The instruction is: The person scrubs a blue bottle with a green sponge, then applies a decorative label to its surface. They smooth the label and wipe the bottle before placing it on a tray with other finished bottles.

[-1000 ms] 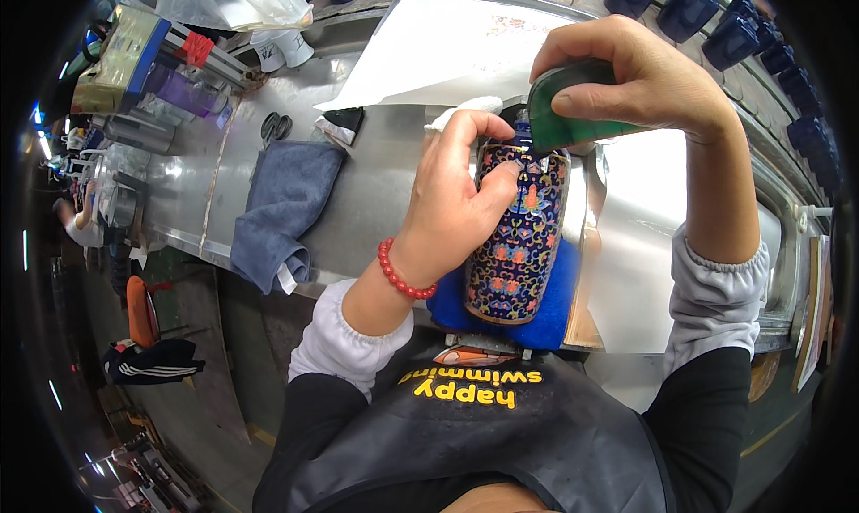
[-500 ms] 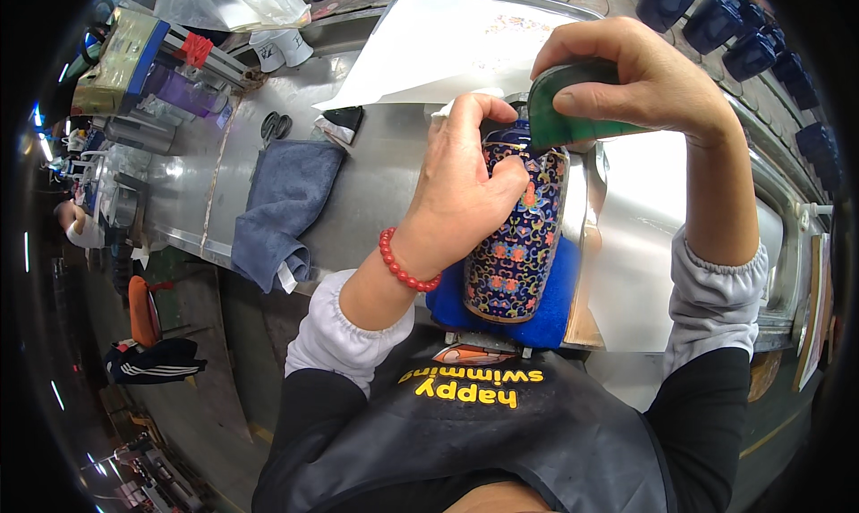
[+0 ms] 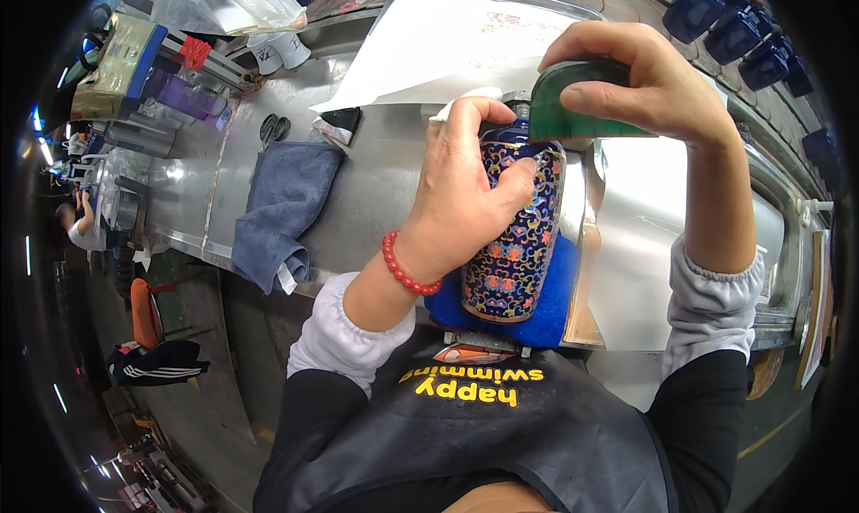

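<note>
A dark blue vase [image 3: 506, 271] with a multicoloured floral pattern lies on a blue cloth pad [image 3: 562, 289], its neck pointing away from me. My left hand [image 3: 465, 186] grips it around the shoulder, index finger bent at the neck and thumb pressed on the patterned surface. Along the vase's right shoulder the edge of a patterned film seems slightly raised. In my right hand [image 3: 626, 88] is a green half-round scraper [image 3: 582, 119], pinched between thumb and fingers. Its straight edge faces down beside the vase's neck; whether it touches the vase I cannot tell.
Behind the vase, a white sheet with floral prints [image 3: 420, 52] lies in a metal tray. Left on the steel table [image 3: 376, 191] are a grey-blue cloth [image 3: 291, 195], scissors [image 3: 275, 128] and white cups [image 3: 277, 50]. Dark blue vessels [image 3: 734, 34] stand far right. Another person [image 3: 85, 222] is far left.
The scraper has lifted slightly, its straight edge now more level. My left thumb has shifted a little right on the vase, and the film's edge by the shoulder shows more.
</note>
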A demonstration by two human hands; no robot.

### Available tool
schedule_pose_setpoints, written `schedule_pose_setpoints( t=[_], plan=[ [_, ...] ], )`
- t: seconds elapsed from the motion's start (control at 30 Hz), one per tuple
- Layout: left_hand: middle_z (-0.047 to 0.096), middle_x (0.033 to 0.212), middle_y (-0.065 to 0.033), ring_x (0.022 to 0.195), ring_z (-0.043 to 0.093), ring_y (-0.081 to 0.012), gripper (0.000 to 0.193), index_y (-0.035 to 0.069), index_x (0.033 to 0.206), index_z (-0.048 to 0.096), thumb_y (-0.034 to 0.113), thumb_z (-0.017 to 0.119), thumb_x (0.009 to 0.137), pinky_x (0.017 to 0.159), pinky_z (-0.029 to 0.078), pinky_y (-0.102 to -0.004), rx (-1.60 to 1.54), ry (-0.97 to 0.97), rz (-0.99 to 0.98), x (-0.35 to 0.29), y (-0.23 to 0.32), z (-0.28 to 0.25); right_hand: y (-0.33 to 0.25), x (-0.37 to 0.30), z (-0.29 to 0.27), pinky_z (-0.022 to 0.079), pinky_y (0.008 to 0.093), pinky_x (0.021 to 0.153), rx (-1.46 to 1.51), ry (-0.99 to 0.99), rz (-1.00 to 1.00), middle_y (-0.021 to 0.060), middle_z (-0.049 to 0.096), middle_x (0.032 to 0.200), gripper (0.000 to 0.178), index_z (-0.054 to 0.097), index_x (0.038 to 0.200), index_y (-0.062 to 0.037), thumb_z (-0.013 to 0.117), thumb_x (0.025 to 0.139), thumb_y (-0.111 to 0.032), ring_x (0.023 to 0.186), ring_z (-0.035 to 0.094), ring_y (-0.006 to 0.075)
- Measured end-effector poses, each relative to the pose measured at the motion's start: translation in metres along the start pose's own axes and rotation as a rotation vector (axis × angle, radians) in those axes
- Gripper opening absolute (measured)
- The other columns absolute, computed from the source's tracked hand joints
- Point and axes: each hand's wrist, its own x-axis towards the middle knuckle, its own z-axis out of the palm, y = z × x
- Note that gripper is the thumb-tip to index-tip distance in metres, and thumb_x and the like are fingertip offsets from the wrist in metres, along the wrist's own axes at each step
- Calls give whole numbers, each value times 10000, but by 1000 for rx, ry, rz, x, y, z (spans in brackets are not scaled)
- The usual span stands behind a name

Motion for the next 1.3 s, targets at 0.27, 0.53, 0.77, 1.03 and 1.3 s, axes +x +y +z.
schedule_pose_setpoints(
  t=[0.27, 0.53, 0.77, 1.03, 1.3],
  plan=[
    [596, 1129, -143, 1056, 544, -288, 427, 37, 1201, 528, 107, 711, 822, 962, 447, -404, -122, -22, -29, 0, -3, -2, 2, -20, 15, 531, 251, 765, 166, 92, -32, 51, 685, 953, 327, 690, 1070, -2, 766, 907, -276, 850, 650, 113],
    [596, 1128, -145, 1054, 549, -271, 419, 36, 1208, 528, 95, 698, 829, 953, 453, -398, -73, -44, -39, 0, 2, -3, 1, -33, 20, 544, 244, 748, 208, 124, -117, 29, 698, 927, 244, 697, 1073, -8, 755, 921, -191, 830, 653, 100],
    [599, 1124, -143, 1026, 571, -232, 358, 11, 1195, 538, 79, 653, 863, 914, 473, -367, -236, -42, -61, 0, 4, -5, 4, -34, 25, 544, 246, 753, 172, 141, -119, 36, 697, 887, 238, 703, 1065, -13, 758, 915, -190, 820, 657, 102],
    [615, 1100, -138, 1030, 567, -251, 321, 15, 1166, 554, 85, 637, 864, 940, 453, -378, -144, -44, -28, 0, 1, -5, 6, -34, 20, 546, 242, 759, 156, 55, -127, 35, 700, 899, 249, 701, 1073, -10, 763, 904, -183, 824, 658, 106],
    [617, 1065, -143, 1029, 550, -291, 216, 16, 1065, 597, 67, 610, 855, 931, 440, -388, 31, -29, 169, -6, 3, -9, 4, -30, 22, 539, 252, 752, 125, 86, -140, 36, 697, 900, 248, 692, 1086, -2, 753, 910, -166, 830, 646, 100]
  ],
)
